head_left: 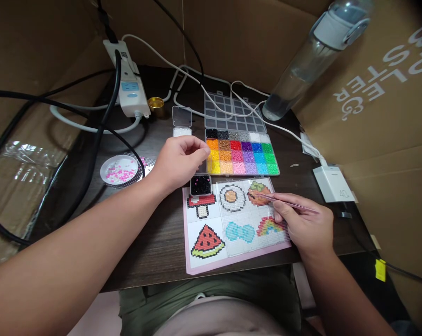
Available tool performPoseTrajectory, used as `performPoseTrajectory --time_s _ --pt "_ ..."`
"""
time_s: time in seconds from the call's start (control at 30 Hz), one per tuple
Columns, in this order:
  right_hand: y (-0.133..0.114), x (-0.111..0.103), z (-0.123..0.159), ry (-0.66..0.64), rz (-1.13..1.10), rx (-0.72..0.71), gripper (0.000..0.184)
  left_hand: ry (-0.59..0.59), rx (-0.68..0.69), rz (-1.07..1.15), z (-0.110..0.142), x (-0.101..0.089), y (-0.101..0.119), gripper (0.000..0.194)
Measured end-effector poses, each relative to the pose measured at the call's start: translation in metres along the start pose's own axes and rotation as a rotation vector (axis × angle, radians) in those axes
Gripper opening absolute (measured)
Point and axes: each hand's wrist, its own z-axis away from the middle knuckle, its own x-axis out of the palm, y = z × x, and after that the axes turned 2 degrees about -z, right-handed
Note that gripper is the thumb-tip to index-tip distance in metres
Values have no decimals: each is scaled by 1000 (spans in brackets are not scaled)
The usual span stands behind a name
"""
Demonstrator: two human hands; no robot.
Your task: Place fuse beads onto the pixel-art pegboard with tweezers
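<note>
My right hand (311, 226) grips pink tweezers (297, 204), their tips over the orange fruit design (262, 198) on the clear pegboard (250, 186). Beneath the board lies a pattern sheet (207, 228) with a pink border, showing a mushroom, egg, watermelon, blue bow and rainbow. My left hand (179, 161) hovers at the left edge of the sectioned bead box (244, 151), thumb and forefinger pinched together; whatever is between them is too small to see. Just below that hand, a small box of black beads (200, 185) overlaps the sheet's top.
A white dish (119, 169) with pink and white beads sits left. Behind stand a power strip (130, 86), a gold cup (157, 106) and a leaning water bottle (302, 65). A white charger (333, 183) lies right. Cables cross the left and back; cardboard walls enclose the desk.
</note>
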Motion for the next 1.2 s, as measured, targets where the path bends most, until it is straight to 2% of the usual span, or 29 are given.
performPoseTrajectory --time_s 0.53,1.2 --pt "-7 3 -1 4 13 7 12 5 -1 -7 0 1 -1 7" --pt "-3 1 0 7 4 1 12 9 -12 -15 1 0 1 8"
